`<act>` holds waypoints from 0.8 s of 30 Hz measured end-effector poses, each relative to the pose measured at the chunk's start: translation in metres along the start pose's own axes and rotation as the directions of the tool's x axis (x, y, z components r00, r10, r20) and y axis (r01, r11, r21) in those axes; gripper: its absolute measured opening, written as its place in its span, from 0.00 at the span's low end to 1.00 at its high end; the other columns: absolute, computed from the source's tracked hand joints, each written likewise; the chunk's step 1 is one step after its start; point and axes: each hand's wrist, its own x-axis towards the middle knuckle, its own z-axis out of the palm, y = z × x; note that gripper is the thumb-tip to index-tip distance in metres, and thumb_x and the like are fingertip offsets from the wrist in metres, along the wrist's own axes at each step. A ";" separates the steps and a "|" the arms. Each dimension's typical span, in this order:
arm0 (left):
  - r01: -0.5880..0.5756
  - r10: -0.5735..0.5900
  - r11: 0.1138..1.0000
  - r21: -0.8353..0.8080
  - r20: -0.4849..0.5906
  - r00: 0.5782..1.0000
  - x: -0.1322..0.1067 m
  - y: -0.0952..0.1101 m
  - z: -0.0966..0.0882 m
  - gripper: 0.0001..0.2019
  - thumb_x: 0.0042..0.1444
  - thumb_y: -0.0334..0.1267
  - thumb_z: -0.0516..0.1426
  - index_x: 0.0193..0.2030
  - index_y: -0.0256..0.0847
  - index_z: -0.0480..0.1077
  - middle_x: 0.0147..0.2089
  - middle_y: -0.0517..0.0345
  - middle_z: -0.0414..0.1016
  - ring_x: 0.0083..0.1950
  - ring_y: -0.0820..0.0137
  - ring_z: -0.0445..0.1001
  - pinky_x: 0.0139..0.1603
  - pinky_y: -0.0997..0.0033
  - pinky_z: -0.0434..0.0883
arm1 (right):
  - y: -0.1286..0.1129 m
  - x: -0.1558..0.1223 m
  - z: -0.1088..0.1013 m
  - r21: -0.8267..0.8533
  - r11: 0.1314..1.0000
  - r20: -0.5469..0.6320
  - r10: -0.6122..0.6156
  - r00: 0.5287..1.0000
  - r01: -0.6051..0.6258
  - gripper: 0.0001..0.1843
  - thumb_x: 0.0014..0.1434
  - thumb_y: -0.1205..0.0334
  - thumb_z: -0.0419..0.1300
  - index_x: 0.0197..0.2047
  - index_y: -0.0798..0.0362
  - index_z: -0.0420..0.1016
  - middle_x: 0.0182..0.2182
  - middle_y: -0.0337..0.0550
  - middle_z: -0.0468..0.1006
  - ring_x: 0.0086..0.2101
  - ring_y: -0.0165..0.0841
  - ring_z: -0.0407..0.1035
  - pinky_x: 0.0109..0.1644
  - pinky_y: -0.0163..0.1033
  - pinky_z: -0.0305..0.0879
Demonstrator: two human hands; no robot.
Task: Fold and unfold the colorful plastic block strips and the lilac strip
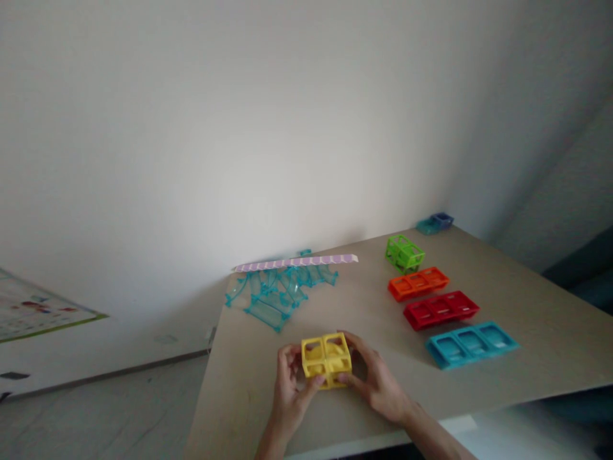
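A yellow open-framed plastic block (pixel 326 361) with windowed faces is gripped near the front of the table. My left hand (pixel 293 390) holds its left side, the thumb on the near face. On the opposite side my right hand (pixel 376 383) grips it, thumb in front and fingers behind. Whether the block touches the tabletop I cannot tell. To the right lie a blue three-window frame (pixel 472 345), a red one (pixel 441 309) and an orange one (pixel 418 283). Behind them stands a green open-framed block (pixel 405 253).
Loose translucent teal pieces (pixel 271 306) lie in a heap at the table's (pixel 364 300) back left. A long lilac patterned strip (pixel 297 262) rests behind them by the wall. Small dark blue (pixel 443 220) and teal (pixel 427 225) pieces sit in the far right corner.
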 end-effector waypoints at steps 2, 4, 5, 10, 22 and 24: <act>0.026 -0.025 0.999 -0.038 0.020 0.999 0.002 0.001 -0.001 0.27 0.50 0.39 0.66 0.54 0.44 0.58 0.52 0.49 0.72 0.53 0.60 0.73 0.53 0.62 0.70 | -0.001 0.002 -0.001 0.030 0.999 0.003 0.015 1.000 -0.015 0.32 0.55 0.54 0.65 0.61 0.52 0.65 0.50 0.54 0.76 0.44 0.44 0.72 0.50 0.49 0.70; 0.048 -0.044 0.996 -0.071 0.050 0.998 0.003 0.003 -0.001 0.29 0.49 0.39 0.66 0.55 0.43 0.59 0.53 0.48 0.72 0.54 0.59 0.73 0.54 0.61 0.70 | -0.001 0.003 -0.003 0.060 0.998 0.008 0.019 1.000 -0.020 0.32 0.54 0.52 0.66 0.60 0.52 0.67 0.49 0.53 0.77 0.42 0.44 0.73 0.48 0.48 0.71; 0.058 -0.053 0.995 -0.084 0.064 0.997 0.004 0.004 -0.001 0.29 0.49 0.39 0.67 0.55 0.42 0.60 0.53 0.47 0.73 0.54 0.59 0.73 0.54 0.61 0.70 | -0.001 0.003 -0.003 0.073 0.997 0.010 0.018 1.000 -0.018 0.32 0.54 0.52 0.66 0.60 0.52 0.67 0.48 0.53 0.77 0.42 0.44 0.73 0.48 0.48 0.71; 0.092 -0.084 0.993 -0.078 0.097 0.992 0.004 0.009 0.001 0.27 0.50 0.40 0.66 0.55 0.39 0.63 0.51 0.46 0.74 0.52 0.58 0.74 0.53 0.60 0.70 | -0.001 0.003 -0.004 0.096 0.995 0.014 0.015 1.000 -0.016 0.33 0.54 0.51 0.67 0.60 0.52 0.67 0.48 0.53 0.77 0.42 0.44 0.72 0.48 0.48 0.70; 0.075 -0.074 0.997 -0.029 0.053 0.996 0.003 0.003 0.002 0.31 0.51 0.41 0.65 0.60 0.41 0.61 0.55 0.46 0.74 0.56 0.58 0.73 0.56 0.62 0.69 | -0.010 0.006 -0.009 0.072 0.997 0.017 0.020 1.000 -0.021 0.29 0.54 0.54 0.67 0.57 0.54 0.69 0.43 0.47 0.79 0.38 0.38 0.72 0.44 0.42 0.70; 0.022 -0.024 0.999 0.030 0.070 0.997 0.004 0.002 0.000 0.32 0.52 0.41 0.65 0.62 0.41 0.60 0.56 0.45 0.73 0.57 0.58 0.71 0.56 0.62 0.68 | -0.021 0.014 -0.023 0.003 1.000 -0.036 0.024 0.999 -0.024 0.28 0.55 0.53 0.65 0.57 0.53 0.68 0.39 0.44 0.79 0.35 0.36 0.73 0.41 0.40 0.70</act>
